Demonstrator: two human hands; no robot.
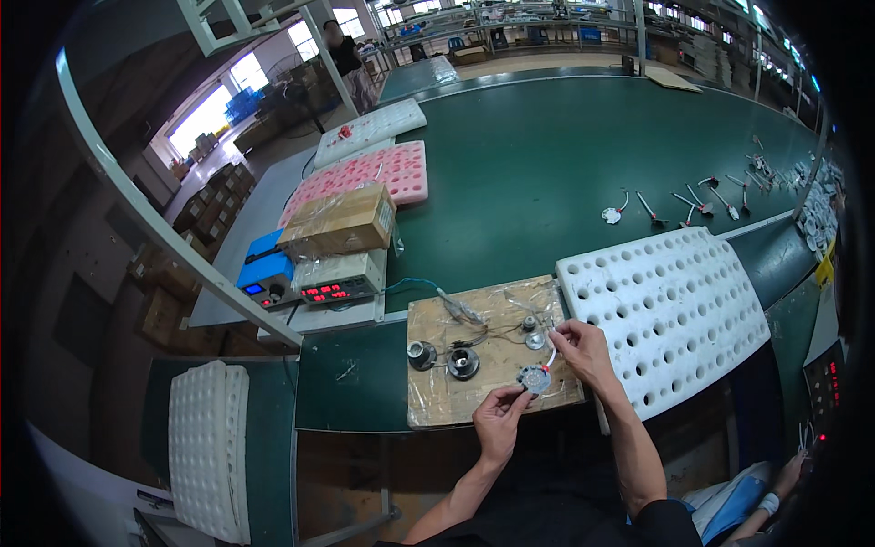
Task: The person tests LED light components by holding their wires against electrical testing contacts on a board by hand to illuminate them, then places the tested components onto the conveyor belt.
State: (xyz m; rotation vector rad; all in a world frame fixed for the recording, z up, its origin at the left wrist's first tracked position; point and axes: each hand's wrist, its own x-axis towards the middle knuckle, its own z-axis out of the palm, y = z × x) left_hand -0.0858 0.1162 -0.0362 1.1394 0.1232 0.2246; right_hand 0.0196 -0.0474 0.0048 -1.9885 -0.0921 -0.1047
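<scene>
Between the fingertips of my left hand is the edge of a small round circuit board, tilted up, with a red spot where its lead joins. My right hand pinches the short white wire that rises from this board. Both hands are over the near right part of a tape-covered wooden board. On it stand a black round socket, a second socket with a metal top and a small silver round fitting near my right fingers. Clipped wires run across it.
Right of the wooden board lies a white foam tray full of holes. A meter with red digits, a blue instrument and a carton stand left. Several wired discs lie on the green bench. Another person's hand shows lower right.
</scene>
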